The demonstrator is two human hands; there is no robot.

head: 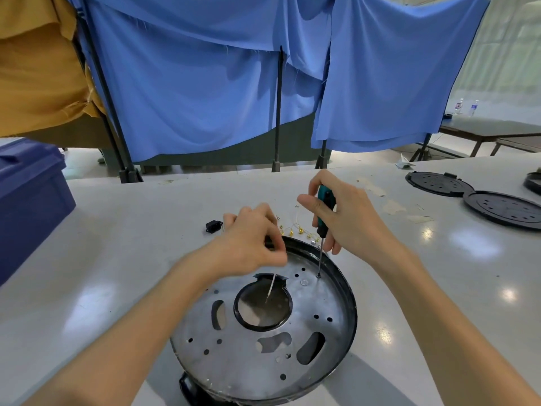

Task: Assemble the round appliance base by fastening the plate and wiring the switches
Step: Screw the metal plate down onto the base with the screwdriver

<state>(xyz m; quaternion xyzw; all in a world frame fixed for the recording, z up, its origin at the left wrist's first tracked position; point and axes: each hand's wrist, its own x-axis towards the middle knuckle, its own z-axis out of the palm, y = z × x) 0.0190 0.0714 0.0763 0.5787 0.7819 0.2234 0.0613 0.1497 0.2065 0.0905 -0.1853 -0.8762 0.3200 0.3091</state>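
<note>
- Right hand wraps its fingers and thumb round the teal handle of a screwdriver. It holds the tool nearly upright, so the shaft bears straight down on its tip.
- That tip sits on a screw in the far right part of the metal plate, just inside the rim. Judging by this, the step in hand is fastening the plate.
- Left hand hovers over the far rim of the round base, fingers curled and tips drawn together. I cannot tell whether they pinch the rim or some small piece. It is likely there to steady the base against the turning.
- The base lies at the near edge of the counter, about midway along it. The plate faces up inside the black housing, so every hole is within reach.
- A thin white strand runs down into the plate's central opening. What it belongs to is unclear.
- What looks like a black switch and a bunch of wires with yellow terminals lie just beyond the base, toward the far edge. They seem laid out for the wiring step, which looks not yet begun.
- Two round black covers rest touching each other near the far right corner, well apart from the work.
- A blue bin stands at the left edge.
</note>
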